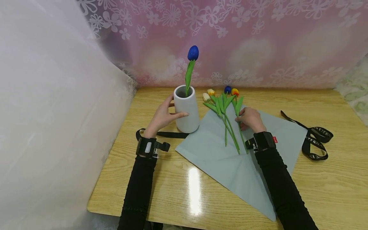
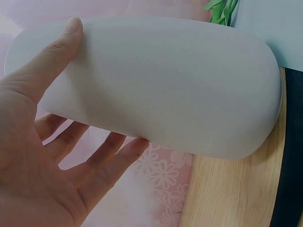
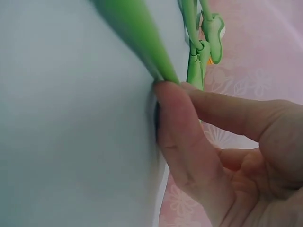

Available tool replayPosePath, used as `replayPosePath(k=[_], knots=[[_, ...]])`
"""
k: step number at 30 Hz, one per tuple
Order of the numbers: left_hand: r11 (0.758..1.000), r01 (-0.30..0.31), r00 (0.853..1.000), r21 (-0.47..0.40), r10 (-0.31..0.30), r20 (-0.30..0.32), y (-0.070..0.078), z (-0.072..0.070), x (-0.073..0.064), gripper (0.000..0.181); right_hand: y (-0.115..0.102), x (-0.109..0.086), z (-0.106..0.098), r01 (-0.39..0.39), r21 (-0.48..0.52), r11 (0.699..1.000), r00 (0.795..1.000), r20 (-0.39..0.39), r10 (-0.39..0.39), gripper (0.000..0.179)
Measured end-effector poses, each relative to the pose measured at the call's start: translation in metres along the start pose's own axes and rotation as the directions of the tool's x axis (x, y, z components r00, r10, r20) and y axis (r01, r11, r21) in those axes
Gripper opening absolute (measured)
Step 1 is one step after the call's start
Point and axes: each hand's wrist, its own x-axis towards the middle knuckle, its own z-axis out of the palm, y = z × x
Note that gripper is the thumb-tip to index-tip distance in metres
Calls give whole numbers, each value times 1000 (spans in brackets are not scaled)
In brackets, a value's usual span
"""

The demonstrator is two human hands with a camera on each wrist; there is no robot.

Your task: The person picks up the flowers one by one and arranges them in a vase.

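Vase (image 1: 188, 123) is gripped by left hand (image 1: 161, 117), fingers (image 2: 112, 171) wide; one blue tulip (image 1: 193, 53) is inserted, four tulips (image 1: 222, 103) are left, orange-red one (image 1: 235, 92) being pinched by right hand (image 1: 251, 119).

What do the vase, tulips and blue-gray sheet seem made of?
Vase: perhaps ceramic or hard plastic, matte white; smooth wall, soft shading.
Tulips: likely artificial, perhaps plastic or foam, satin; smooth, evenly green leaves.
Blue-gray sheet: probably paper or thin plastic, matte; faint creases.

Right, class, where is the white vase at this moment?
In the head view, the vase stands on the table beside the grey sheet, left of four tulips, with the left hand around its left side.
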Motion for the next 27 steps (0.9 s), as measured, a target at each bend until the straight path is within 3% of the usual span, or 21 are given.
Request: replayPosePath(k=[9, 14, 27], knots=[[1000, 7, 1000, -2, -7, 0, 0, 0, 1, 88, -4, -1, -13, 2, -36, 999, 999, 52, 0, 40], [1000, 0, 1000, 5, 0, -1, 0, 0, 2, 88, -5, -4, -21, -13, -1, 1000, 998, 60, 13, 39], [1000, -8, 1000, -20, 9, 7, 0, 1, 0, 90, -12, -21, -31, 35, 77, 996, 999, 39, -38, 45]])
